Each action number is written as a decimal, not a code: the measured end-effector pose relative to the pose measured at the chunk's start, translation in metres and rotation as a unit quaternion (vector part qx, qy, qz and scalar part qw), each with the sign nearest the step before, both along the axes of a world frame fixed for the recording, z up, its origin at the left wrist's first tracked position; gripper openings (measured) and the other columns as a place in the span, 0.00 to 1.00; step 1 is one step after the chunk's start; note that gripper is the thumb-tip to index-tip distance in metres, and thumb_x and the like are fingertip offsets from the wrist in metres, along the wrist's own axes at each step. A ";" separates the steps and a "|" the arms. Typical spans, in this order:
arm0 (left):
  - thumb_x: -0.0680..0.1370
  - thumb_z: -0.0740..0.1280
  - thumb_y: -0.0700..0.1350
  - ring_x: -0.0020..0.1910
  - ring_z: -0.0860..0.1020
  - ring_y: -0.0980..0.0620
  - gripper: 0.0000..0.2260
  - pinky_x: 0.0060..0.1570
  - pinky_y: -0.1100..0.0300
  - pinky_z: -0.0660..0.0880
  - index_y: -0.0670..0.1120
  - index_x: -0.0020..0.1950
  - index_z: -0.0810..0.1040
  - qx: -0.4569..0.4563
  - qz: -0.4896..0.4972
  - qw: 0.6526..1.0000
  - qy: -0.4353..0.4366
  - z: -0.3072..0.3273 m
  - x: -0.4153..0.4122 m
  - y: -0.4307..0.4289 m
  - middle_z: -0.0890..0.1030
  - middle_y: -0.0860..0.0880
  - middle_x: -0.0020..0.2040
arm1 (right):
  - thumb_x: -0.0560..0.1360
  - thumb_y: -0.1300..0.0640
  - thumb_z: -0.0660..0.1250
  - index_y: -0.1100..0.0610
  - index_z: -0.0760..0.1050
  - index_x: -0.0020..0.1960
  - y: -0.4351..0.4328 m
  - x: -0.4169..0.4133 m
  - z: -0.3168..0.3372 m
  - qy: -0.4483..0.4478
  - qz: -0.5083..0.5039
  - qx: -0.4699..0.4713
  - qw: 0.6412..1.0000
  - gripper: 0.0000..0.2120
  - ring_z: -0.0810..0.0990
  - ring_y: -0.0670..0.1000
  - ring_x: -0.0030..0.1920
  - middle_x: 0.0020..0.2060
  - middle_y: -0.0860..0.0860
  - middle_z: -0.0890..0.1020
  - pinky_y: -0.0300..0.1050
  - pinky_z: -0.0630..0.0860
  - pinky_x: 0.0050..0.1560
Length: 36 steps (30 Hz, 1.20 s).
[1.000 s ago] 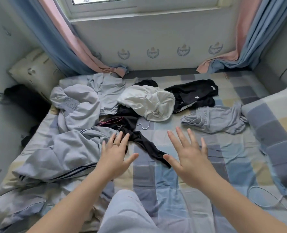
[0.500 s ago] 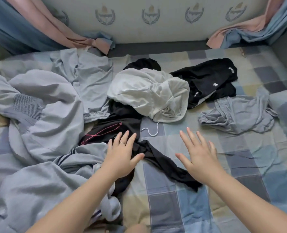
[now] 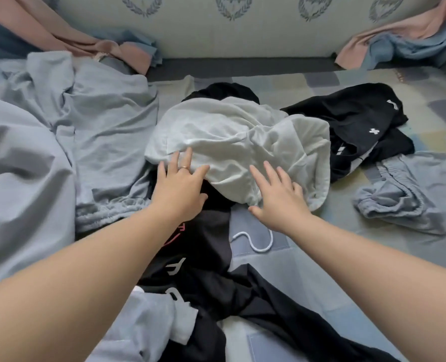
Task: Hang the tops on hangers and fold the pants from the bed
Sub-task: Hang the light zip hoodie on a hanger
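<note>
Fingers (image 3: pixel 175 161) of the left hand (image 3: pixel 180 190) lie spread and almost straight, their tips resting on the near edge of the white top (image 3: pixel 242 134). The right hand (image 3: pixel 279 202) is just as flat and splayed, and its fingertips (image 3: pixel 271 170) touch the same cloth a little to the right. Neither hand has curled round anything, so no grip has been taken. Both forearms reach forward and slightly inward from the lower corners, palms down and wrists low over the bed (image 3: pixel 308 278). The task looks barely begun. The white top sits crumpled in the middle of the bed, partly over a black garment with pink print (image 3: pixel 203 259). Another black garment (image 3: pixel 347 121) lies just to its right, pale grey-blue pants (image 3: pixel 412 202) lie further right, and a light blue heap (image 3: pixel 104 131) lies to the left. Every piece in view is rumpled, none is folded, and no hanger shows. A white cord (image 3: pixel 255 245) loops on the sheet between the arms. The next move is probably closing both hands on the white top to lift it.
</note>
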<state>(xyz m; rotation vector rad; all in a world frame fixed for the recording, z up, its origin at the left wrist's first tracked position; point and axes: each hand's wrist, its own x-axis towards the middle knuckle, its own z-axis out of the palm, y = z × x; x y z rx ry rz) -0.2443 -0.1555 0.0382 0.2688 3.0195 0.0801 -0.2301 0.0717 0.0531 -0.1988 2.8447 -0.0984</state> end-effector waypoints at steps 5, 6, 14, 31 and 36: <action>0.79 0.66 0.53 0.80 0.40 0.39 0.20 0.75 0.35 0.45 0.63 0.70 0.70 0.010 -0.022 0.999 -0.021 -0.011 -0.047 -0.012 0.44 0.41 0.82 | 0.76 0.56 0.67 0.44 0.36 0.80 -0.034 -0.054 -0.012 0.076 0.012 0.031 0.997 0.47 0.38 0.59 0.80 0.80 0.50 0.35 0.64 0.49 0.77; 0.79 0.66 0.51 0.80 0.42 0.40 0.20 0.75 0.34 0.44 0.62 0.70 0.70 0.010 -0.028 0.999 -0.039 -0.010 -0.053 -0.012 0.48 0.43 0.82 | 0.76 0.59 0.66 0.44 0.36 0.80 -0.038 -0.063 -0.012 0.080 0.019 0.036 0.996 0.47 0.39 0.59 0.80 0.80 0.49 0.36 0.64 0.49 0.77; 0.79 0.64 0.40 0.74 0.65 0.52 0.18 0.75 0.43 0.55 0.54 0.67 0.78 0.088 -0.085 0.991 -0.062 -0.010 -0.055 -0.004 0.73 0.59 0.71 | 0.79 0.61 0.64 0.43 0.40 0.81 -0.029 -0.091 -0.017 0.070 0.077 0.082 0.991 0.42 0.45 0.58 0.80 0.81 0.46 0.47 0.66 0.49 0.76; 0.76 0.71 0.46 0.79 0.56 0.45 0.34 0.76 0.48 0.54 0.52 0.79 0.58 0.076 -0.070 0.995 -0.019 0.011 0.048 0.067 0.58 0.48 0.80 | 0.76 0.55 0.62 0.49 0.63 0.45 0.074 0.043 0.012 0.046 0.091 -0.011 0.995 0.08 0.74 0.58 0.55 0.46 0.52 0.79 0.51 0.64 0.50; 0.83 0.61 0.50 0.69 0.68 0.47 0.09 0.70 0.46 0.60 0.53 0.60 0.78 0.012 -0.123 0.992 -0.029 0.005 0.073 0.118 0.75 0.52 0.67 | 0.76 0.57 0.63 0.48 0.65 0.44 0.155 0.112 0.022 0.032 0.030 -0.029 0.999 0.07 0.75 0.57 0.55 0.46 0.50 0.78 0.50 0.63 0.48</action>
